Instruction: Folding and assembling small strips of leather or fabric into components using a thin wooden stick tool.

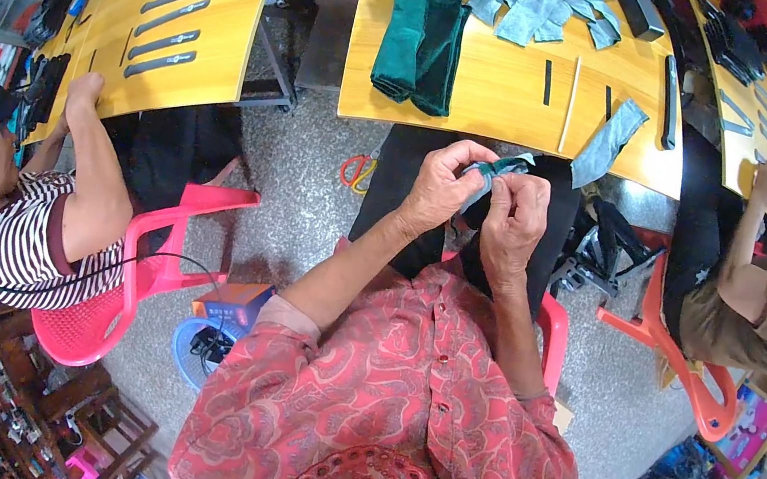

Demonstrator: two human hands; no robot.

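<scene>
Over the lap (400, 187), the fingers (459, 150) of the left hand (434, 192) and right hand (517, 219) pinch a green-and-blue velvet strip (509, 165) just before the yellow bench (499, 96); a pink plastic chair (90, 327) stands on speckled floor (290, 163).

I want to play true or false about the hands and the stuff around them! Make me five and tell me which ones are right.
1. The left hand and the right hand both hold a piece of cloth. True.
2. The dark green bundle lies on the floor. False: it lies on the table.
3. A pale blue strip hangs over the table's near edge. True.
4. The co-worker on the left sits on a blue chair. False: it is a pink chair.
5. The white stick is in the right hand. False: it lies on the table.
</scene>
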